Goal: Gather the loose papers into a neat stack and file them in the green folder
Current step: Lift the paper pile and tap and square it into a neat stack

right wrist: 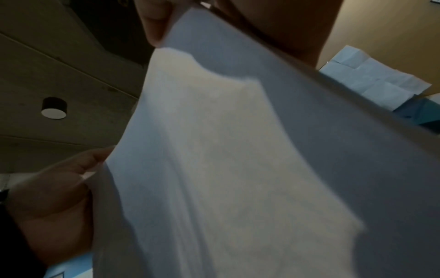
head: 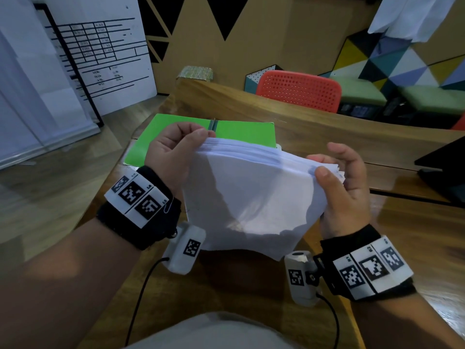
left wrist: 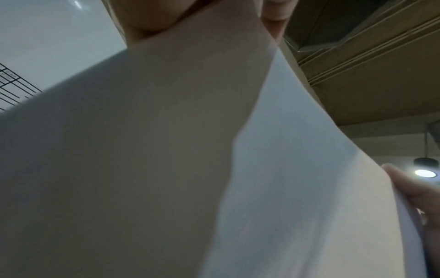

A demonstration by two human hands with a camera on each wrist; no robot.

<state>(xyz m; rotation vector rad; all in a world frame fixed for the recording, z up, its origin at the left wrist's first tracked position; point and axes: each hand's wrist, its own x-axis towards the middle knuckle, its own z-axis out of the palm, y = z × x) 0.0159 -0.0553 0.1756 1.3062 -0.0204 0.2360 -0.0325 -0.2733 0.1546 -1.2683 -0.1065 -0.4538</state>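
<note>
The brown wooden tabletop (head: 314,127) holds an open green folder (head: 241,132). Above it, the left hand (head: 173,152) and right hand (head: 344,187) each pinch one end of the stack of white papers (head: 251,195). A red chair (head: 299,90) stands behind. A whiteboard (head: 100,54) leans at the left, by a colorful wall (head: 402,64).

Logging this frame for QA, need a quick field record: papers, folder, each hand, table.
papers: white stack, held up off the table, top edges roughly together, sheets sagging below
left hand: pinches the stack's top left corner
right hand: grips the stack's right edge, thumb in front
green folder: lies open and flat on the table, behind the stack, no papers seen in it
table: wooden
filing: not yet done
</note>
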